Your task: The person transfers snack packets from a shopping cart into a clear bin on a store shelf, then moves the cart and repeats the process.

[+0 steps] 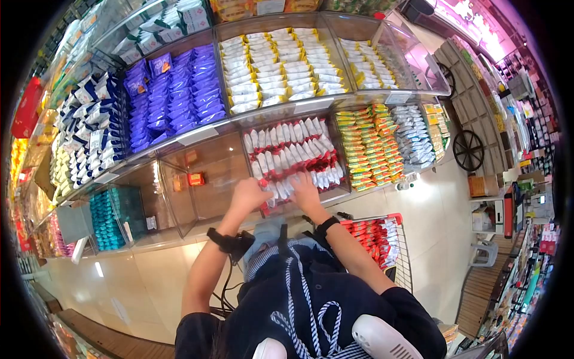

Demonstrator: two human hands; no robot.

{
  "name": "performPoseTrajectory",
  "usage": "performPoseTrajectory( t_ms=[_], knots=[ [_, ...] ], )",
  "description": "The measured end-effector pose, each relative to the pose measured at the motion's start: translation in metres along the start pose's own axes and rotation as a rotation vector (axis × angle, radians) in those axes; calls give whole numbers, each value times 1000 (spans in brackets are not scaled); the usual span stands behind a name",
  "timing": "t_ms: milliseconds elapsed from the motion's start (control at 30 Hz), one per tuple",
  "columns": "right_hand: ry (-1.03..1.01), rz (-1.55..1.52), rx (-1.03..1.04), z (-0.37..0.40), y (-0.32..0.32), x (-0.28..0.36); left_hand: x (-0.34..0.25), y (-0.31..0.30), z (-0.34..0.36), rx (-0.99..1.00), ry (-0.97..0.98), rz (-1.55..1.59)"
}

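— While both hands are at the bin, where exactly does each one sit?

— The left hand (248, 194) is at the front left corner of the clear bin (335, 194), knuckles up and fingers curled under. The right hand (305, 190) is just beside it, fingers stretched forward onto the red-and-white packets (293, 149).

— Is either one holding a packet?

— I cannot tell. Both sets of fingertips are buried among the packets (only the backs of the hands face the camera), so no grip shows on either side.

— And the packets themselves?

— They stand on edge in rows, filling the bin ahead of the hands and touching the right hand's fingers.

— What lies around them?

— Left of the left hand is a compartment holding an orange packet (195, 178). Beyond the hands, one tier up, are purple packets (179, 90) and yellow-and-white packets (281, 66). Right of the right hand are green-and-orange packets (368, 146). Near the right forearm, on its outer side, a wire cart (405, 257) carries more red packets (371, 236). Each wrist wears a black band (230, 242).
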State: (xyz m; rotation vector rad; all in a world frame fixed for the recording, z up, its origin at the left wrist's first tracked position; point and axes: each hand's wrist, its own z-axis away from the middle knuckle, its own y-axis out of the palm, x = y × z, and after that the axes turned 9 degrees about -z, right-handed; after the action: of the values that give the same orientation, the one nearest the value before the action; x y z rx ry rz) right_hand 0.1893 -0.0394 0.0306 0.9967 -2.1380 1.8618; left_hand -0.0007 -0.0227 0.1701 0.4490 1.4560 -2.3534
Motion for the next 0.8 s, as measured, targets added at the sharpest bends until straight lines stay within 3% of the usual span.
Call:
performPoseTrajectory(
  t_ms=[167,333,567,700,800],
  knots=[
    [48,-35,33,-2,-3,2,-4,-9,-44,-216,1,-28],
    [30,21,2,-5,-8,5,-28,-8,-79,-140,11,-4],
    [71,57,-13,-6,-5,8,1,14,-114,-342,99,-14],
    [86,46,31,-6,-5,8,-23,-28,-111,-312,32,39],
    [77,50,44,-9,-15,10,-12,-12,-136,-318,-46,-77]
  ],
)
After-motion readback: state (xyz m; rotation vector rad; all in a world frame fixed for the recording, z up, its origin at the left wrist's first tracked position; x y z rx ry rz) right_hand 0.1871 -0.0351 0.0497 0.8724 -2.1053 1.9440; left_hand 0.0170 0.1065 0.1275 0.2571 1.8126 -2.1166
